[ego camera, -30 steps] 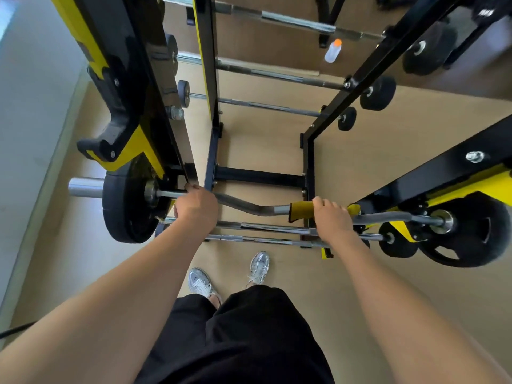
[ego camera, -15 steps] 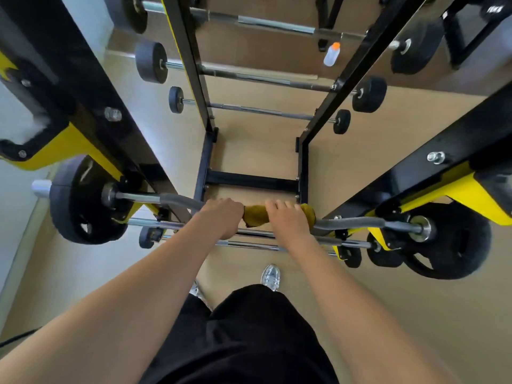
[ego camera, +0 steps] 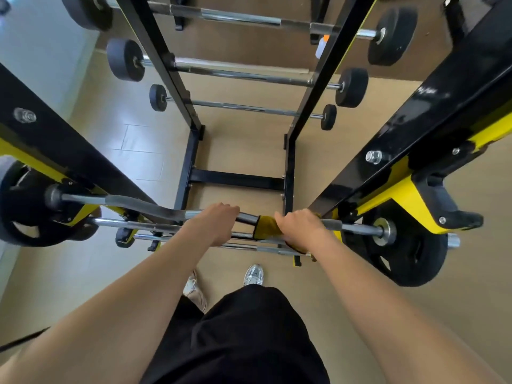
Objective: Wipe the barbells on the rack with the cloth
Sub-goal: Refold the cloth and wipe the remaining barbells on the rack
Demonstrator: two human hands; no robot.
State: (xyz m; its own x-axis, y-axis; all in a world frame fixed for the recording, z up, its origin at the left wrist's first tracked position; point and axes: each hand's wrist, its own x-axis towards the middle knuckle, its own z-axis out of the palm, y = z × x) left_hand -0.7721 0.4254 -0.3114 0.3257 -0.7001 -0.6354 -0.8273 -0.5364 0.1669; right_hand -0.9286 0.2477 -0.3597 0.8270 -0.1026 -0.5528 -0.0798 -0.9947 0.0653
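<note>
Wiping the bent bar (ego camera: 133, 203) looks to be the step in hand. It lies across the near cradles of the rack (ego camera: 238, 180), low in the frame, with a black plate at each end. The right hand (ego camera: 300, 227), right of centre, has its fingers curled round the yellow cloth (ego camera: 266, 227), which is wrapped round the bar just beside that hand. The left hand (ego camera: 213, 224), near the middle, grips the bare metal with its fingers curled over it, apparently to steady the bar. Only a short stretch of chrome and cloth lies between the two hands.

The next move probably calls for sliding the wrapped cloth along the shaft while the other hand stops it rolling. The bends and the rough section at lower left may need a looser grip to pass.

As a holder, the rack carries straight bars (ego camera: 138, 225) just below the hands and three far barbells (ego camera: 238, 74) in the upper frame. A small bottle (ego camera: 321, 47) with an orange cap shows behind the right upright; what is in it cannot be told.
</note>
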